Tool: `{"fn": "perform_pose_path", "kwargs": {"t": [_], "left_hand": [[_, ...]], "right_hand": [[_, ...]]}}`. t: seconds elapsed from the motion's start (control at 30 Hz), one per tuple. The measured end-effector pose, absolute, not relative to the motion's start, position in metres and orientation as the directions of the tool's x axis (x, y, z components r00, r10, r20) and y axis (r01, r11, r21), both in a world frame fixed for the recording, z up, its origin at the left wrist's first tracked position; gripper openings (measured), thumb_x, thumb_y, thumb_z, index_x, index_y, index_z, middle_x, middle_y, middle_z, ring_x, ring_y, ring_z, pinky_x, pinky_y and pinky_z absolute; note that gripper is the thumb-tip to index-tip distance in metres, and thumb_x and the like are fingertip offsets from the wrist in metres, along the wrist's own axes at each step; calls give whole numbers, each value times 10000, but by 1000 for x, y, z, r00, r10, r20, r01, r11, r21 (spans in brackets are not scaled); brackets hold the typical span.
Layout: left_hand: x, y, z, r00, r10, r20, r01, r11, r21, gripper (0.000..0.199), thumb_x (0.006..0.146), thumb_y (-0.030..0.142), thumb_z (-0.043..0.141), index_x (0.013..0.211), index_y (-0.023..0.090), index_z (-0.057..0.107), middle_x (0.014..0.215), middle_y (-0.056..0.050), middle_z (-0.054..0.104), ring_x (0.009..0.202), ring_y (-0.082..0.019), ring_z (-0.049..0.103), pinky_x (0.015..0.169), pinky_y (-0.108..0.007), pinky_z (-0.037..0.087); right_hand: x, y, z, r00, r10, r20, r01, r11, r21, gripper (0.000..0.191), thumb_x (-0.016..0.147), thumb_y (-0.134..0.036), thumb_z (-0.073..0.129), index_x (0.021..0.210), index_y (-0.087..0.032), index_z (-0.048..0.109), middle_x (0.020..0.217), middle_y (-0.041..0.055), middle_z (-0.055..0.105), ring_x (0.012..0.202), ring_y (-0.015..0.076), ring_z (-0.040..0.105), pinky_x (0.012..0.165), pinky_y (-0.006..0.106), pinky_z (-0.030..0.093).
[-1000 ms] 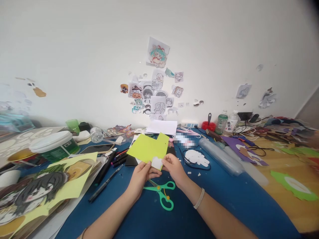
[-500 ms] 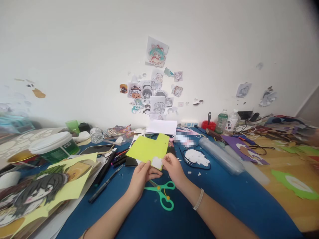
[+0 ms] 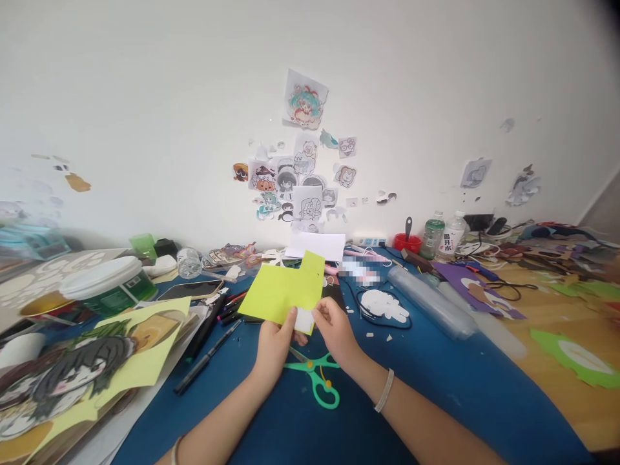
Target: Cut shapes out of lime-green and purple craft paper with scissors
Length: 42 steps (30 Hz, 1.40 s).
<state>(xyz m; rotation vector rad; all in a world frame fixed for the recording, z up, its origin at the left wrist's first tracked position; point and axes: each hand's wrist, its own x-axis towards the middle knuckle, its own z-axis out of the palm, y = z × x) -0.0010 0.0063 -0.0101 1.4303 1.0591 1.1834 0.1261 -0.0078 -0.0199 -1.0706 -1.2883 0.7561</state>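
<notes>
Your left hand (image 3: 274, 342) pinches the notched yellow-green sheet (image 3: 274, 294) above the worktop (image 3: 436, 387), towards its near edge. Your right hand (image 3: 339, 329), fingertips together, meets the white piece (image 3: 303, 319) overlying the sheet's lower corner; attachment cannot be determined. Scissors (image 3: 310, 366) lie unheld.

The sheet between the hands (image 3: 304, 328) was flat, matt lime-yellow paper (image 3: 274, 290), smooth-faced, with a small matt white paper piece (image 3: 303, 319) against it. The scissors (image 3: 323, 391) had smooth green plastic handles and blades that looked metal. Clear plastic roll (image 3: 431, 303) caught glossy streaks of light. The bucket (image 3: 104, 284) looked like smooth plastic, its white lid faintly shiny, and the bottles (image 3: 433, 236) were see-through plastic. Dark glass shone on the phone (image 3: 191, 290). Blue covering (image 3: 242, 413) looked matt and even; to the right, bare bench (image 3: 552, 387) showed smooth, grained wood.
</notes>
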Motion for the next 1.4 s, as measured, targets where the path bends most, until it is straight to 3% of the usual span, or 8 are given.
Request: {"fn": "perform_pose_path", "kwargs": {"t": [0.2,0.5,0.73,0.9,0.97,1.07,1.23,1.4], "left_hand": [[-3,-1,-4,160,954,255,209,-285,935,447,787,444,482,470,143,581,428,-38,600,441,-149,585,533,-244,480],[-2,1,-4,149,967,205,-31,-202,979,266,681,394,635,738,137,596,543,-4,630,433,-157,579,423,-267,494],[-4,1,0,117,979,169,-268,-132,954,366,620,348,700,912,154,596,783,-15,662,544,-152,594,414,-255,504],[-8,2,8,163,971,172,-251,-128,959,384,632,392,679,919,157,580,793,-27,669,568,-168,605,445,-262,499],[-11,4,9,251,956,153,-100,-132,986,340,637,444,654,785,143,598,639,-21,656,508,-169,590,480,-282,499],[-16,7,12,292,942,163,210,-229,951,369,638,526,600,555,168,576,449,-16,591,459,-179,569,541,-294,486],[-33,12,24,74,865,497,561,-448,696,492,740,533,450,362,223,491,479,-10,595,643,-200,581,874,-330,378],[-45,15,31,22,860,510,564,-432,704,506,796,467,417,357,222,469,473,16,578,647,-178,564,846,-280,367]], "right_hand": [[121,-2,-23,192,925,328,-127,355,-926,336,691,-252,589,933,-206,361,671,-26,579,580,138,565,555,262,440],[117,-11,-9,137,915,379,-144,397,-906,319,698,-188,571,933,-213,357,748,-9,604,634,147,599,566,258,457],[124,-14,-6,8,886,464,-168,459,-872,283,763,-193,522,998,-213,367,763,-7,589,694,144,597,646,273,461],[127,-12,-8,-44,871,489,-211,470,-857,263,795,-218,495,1018,-216,353,815,6,604,755,148,608,705,289,473],[128,-11,-8,-33,875,484,-129,476,-870,259,805,-213,479,1030,-218,350,814,4,604,759,148,609,704,286,475],[129,-14,-3,-47,867,496,166,496,-852,290,821,-181,447,1095,-212,358,822,7,603,771,148,599,713,279,465],[139,-33,9,-169,860,482,719,442,-536,289,789,-227,536,1071,-198,481,846,25,594,855,184,525,715,289,422],[156,-64,0,-326,905,272,876,398,-274,284,732,-373,612,936,-177,587,890,51,574,820,204,495,609,276,419]]}}
